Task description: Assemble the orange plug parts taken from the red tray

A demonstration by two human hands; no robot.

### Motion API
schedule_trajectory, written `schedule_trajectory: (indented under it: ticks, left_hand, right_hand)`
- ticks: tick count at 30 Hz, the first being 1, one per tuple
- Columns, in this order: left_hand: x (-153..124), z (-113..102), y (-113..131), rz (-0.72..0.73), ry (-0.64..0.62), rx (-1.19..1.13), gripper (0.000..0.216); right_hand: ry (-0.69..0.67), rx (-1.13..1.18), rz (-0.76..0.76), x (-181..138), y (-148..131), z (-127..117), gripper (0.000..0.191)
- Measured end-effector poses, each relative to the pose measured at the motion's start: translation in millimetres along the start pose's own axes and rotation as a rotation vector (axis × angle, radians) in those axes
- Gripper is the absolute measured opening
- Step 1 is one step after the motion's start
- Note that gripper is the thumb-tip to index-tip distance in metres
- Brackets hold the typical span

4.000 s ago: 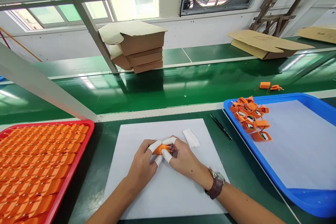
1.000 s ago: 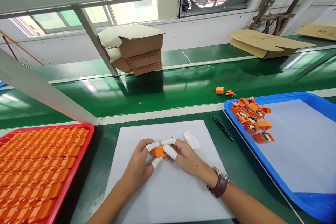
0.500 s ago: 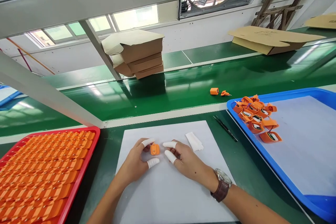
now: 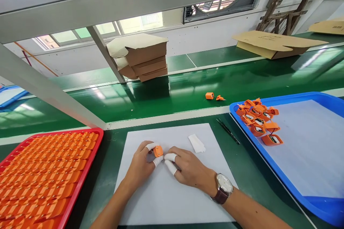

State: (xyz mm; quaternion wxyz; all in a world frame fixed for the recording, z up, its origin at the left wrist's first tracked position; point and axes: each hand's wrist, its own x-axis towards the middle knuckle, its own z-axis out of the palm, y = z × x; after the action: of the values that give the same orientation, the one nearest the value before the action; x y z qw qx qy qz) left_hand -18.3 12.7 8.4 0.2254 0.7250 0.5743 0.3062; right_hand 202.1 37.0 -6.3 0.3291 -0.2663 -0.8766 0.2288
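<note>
A small orange plastic casing (image 4: 158,151) with a round spot on its face is gripped between the thumb and forefinger of my left hand (image 4: 142,162), above the white sheet (image 4: 172,200). White finger cots cover those fingertips. Close to the casing's lower right is my right hand (image 4: 188,166), its thumb and forefinger also in white cots. Their tips come together in a pinch beside the left thumb; whatever they hold is too small to make out. A folded piece of white paper (image 4: 197,143) lies on the sheet behind the right hand.
At left, a red tray (image 4: 100,139) is packed with rows of orange casings. A blue tray (image 4: 271,182) at right holds several opened orange units (image 4: 258,118). Black tweezers (image 4: 228,131) lie between sheet and tray. Two orange parts (image 4: 209,96) sit on the green belt; cardboard boxes (image 4: 146,55) stand behind.
My left thumb has closed onto the casing, which has tilted. My right hand has moved slightly left and down, with its fingertips drawn together. The view has shifted a little.
</note>
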Motion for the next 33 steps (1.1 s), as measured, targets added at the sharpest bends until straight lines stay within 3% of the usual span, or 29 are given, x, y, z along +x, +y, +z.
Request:
schedule_trajectory:
  ticks: [5,9,15,20,26,33]
  left_hand:
    - [-3.3,6.1,1.2,0.223,0.098,0.059,0.042]
    - [-3.2,9.4,3.5,0.403,0.173,0.094,0.051]
    - [-1.2,13.1,4.9,0.495,0.198,0.111,0.061]
    - [-2.0,15.7,7.9,0.489,0.164,0.082,0.063]
    - [-0.9,16.2,7.5,0.445,0.099,0.049,0.058]
    - [0.0,9.4,5.1,0.192,0.187,-0.038,0.039]
  right_hand:
    - [0.029,0.269,0.249,5.2,-2.1,-8.3,0.031]
    - [0.013,0.343,0.3,6.5,-3.1,-9.4,0.025]
    - [0.03,0.373,0.328,7.3,-4.8,-9.8,0.023]
    - [0.034,0.384,0.384,8.8,-6.3,-12.6,0.014]
    - [0.044,0.397,0.443,11.5,-5.0,-16.0,0.02]
    - [0.023,0.303,0.316,5.4,-3.8,-5.9,0.018]
